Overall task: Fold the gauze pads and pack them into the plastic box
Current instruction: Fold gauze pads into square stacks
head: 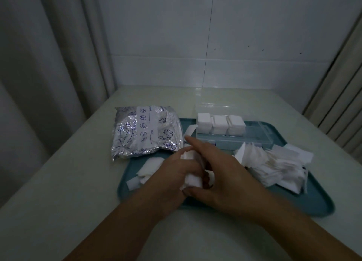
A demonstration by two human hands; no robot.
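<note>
Pale table (pixel 58 182) under a teal tray (pixel 313 206): your left hand (pixel 172 174) and right hand (pixel 225 178) together pinch a gauze pad (pixel 193 179) mid-fold, so next you must carry it to the plastic box (pixel 254 131) beside the stacks.

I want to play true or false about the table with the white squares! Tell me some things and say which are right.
1. Both hands hold white gauze over the tray. True: the left hand and the right hand are both on it.
2. The plastic box is empty. False: three stacks of folded pads sit at its left end.
3. A silver bag lies left of the box. True.
4. The tray is red. False: it is teal.
5. The loose pile of pads lies right of the hands. True.
</note>
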